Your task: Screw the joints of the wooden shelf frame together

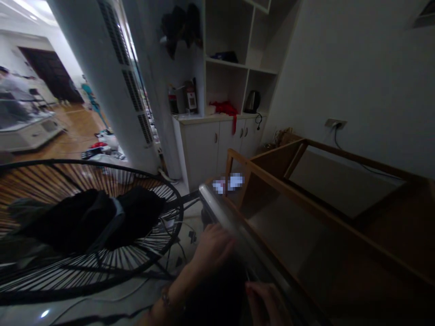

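A long, pale, glossy tube-shaped roll (217,206) slants from the middle of the view toward the bottom right, along the side of a wooden frame (288,190). My left hand (215,244) lies on the roll with its fingers curled over it; motion blurs the fingertips. Lower and to the right, my right hand (267,301) is close beside the roll, thumb and fingers pinched together. A thin pale line shows at its fingertips, too blurred to name. Part of this hand falls below the picture edge.
At left stands a round black corded chair (178,194) with dark clothing (84,222) on it. White cabinets (200,149) hold a kettle (252,101) and red cloth (226,108). Cables cross the floor. A person (16,88) is far left, beyond the pillar (91,68).
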`<state>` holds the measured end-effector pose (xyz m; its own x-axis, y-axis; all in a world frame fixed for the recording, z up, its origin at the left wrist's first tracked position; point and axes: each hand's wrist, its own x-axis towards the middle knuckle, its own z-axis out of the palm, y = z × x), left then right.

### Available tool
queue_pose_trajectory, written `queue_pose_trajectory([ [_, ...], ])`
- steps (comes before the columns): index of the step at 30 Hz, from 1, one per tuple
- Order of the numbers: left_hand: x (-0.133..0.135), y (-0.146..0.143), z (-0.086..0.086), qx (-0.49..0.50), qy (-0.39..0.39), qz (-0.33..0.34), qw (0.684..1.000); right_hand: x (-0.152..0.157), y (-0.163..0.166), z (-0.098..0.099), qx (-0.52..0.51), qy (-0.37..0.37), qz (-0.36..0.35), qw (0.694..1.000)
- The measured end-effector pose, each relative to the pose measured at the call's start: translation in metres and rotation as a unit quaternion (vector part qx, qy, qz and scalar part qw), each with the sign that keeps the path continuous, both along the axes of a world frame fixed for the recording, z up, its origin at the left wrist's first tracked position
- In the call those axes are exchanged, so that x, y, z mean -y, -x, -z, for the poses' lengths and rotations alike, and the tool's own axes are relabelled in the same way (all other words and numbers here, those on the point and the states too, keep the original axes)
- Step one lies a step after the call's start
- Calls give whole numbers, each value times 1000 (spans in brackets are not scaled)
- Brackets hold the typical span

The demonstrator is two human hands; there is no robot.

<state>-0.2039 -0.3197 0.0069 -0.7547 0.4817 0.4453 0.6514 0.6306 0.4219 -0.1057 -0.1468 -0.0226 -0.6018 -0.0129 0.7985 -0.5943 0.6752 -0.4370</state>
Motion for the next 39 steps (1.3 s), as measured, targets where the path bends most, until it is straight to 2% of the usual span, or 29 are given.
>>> queue_pose_trajectory([
  [5, 14, 29, 12, -2, -1, -44, 999, 16, 29, -12, 36, 29, -19, 999],
  [9, 21, 61, 19, -5, -38, -78, 996, 36, 57, -25, 70, 61, 27, 995],
  [12, 19, 81, 23, -23, -74, -81, 994, 51, 73, -32, 76, 57, 51, 994],
  [15, 13, 96, 32, -40, -80, -52, 995, 58, 79, -31, 80, 52, 89, 991],
  [20, 3, 114, 48, -37, -81, -13, 996, 60, 78, -16, 130, 31, 150, 980],
  [28, -3, 116, 51, -20, -89, 25, 996, 65, 102, -17, 160, 2, 166, 973],
  [31, 1, 113, 51, -2, -95, 17, 995, 66, 108, -19, 162, 1, 156, 974],
  [39, 10, 108, 48, 15, -113, -10, 993, 51, 87, -29, 62, -9, 150, 987],
])
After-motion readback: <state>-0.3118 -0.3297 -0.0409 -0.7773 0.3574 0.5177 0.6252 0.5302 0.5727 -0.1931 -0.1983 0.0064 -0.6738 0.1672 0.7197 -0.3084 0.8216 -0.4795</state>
